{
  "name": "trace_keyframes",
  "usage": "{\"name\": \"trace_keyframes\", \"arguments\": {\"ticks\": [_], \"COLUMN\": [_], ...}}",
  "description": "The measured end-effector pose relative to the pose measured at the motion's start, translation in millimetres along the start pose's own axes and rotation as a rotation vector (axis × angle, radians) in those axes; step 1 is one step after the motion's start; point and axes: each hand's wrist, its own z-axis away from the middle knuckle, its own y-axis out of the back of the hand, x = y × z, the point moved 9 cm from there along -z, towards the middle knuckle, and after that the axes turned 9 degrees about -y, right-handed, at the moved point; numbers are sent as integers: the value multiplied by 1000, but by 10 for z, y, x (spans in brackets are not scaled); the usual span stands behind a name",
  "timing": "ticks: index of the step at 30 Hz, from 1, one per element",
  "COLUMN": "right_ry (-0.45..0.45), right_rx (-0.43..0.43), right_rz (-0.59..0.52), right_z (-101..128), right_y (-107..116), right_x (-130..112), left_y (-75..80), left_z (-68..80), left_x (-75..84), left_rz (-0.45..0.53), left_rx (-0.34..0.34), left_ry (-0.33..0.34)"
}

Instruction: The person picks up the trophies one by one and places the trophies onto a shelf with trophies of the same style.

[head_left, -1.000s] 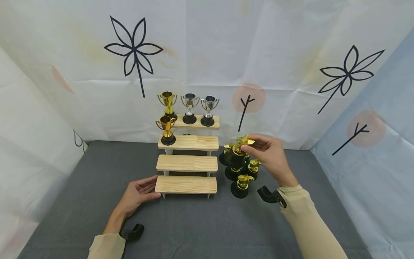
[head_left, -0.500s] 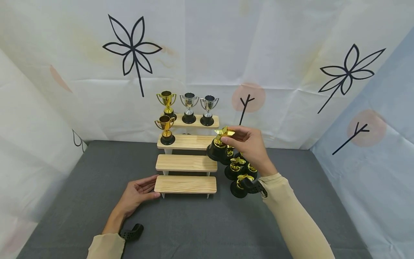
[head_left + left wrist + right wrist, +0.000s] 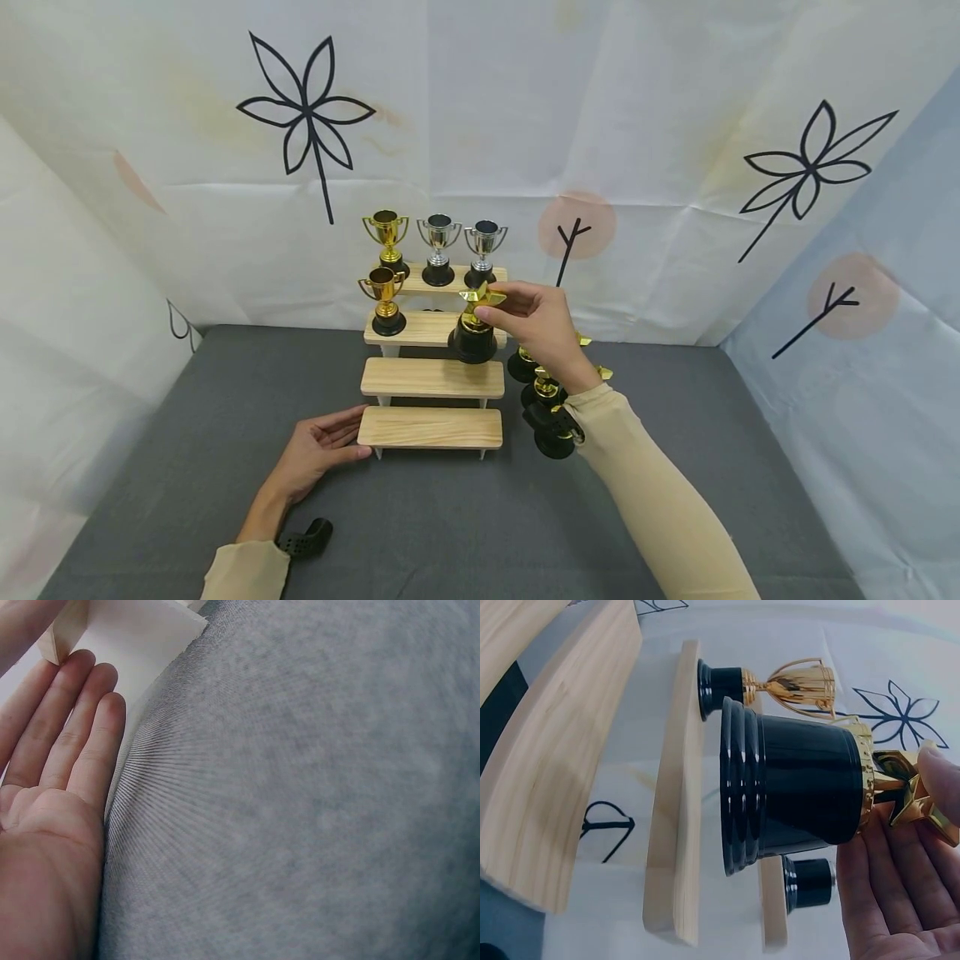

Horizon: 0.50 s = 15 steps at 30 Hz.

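My right hand (image 3: 542, 323) pinches a star trophy (image 3: 474, 336) by its gold star, its black base hanging upright over the right part of the stand's third step. The right wrist view shows the star (image 3: 909, 791) between thumb and fingers, with the black base (image 3: 802, 780) close to the wooden step (image 3: 676, 795). At the left end of the lowest step (image 3: 430, 428) of the wooden stand, my left hand (image 3: 318, 450) rests with straight fingers. In the left wrist view the fingertips lie at a wooden corner (image 3: 64, 634).
A gold cup (image 3: 387, 227) and two silver cups (image 3: 439, 242) stand on the top step. One more gold cup (image 3: 386, 298) is at the left of the third step. Several star trophies (image 3: 553, 442) stand right of the stand, partly behind my right forearm.
My right hand has carried the star trophy leftward from above the group of trophies to over the third step. The left hand has stayed in place.
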Motion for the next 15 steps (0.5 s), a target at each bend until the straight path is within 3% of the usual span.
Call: {"name": "trace_keyframes", "arguments": {"ticks": [15], "right_ry": [-19], "right_rx": [-2], "right_rz": [4], "right_z": [-225], "right_y": [-283], "right_x": [54], "left_y": [0], "left_z": [-2], "left_x": [10], "left_rz": [17], "left_rx": [-5], "left_ry": [-17]}}
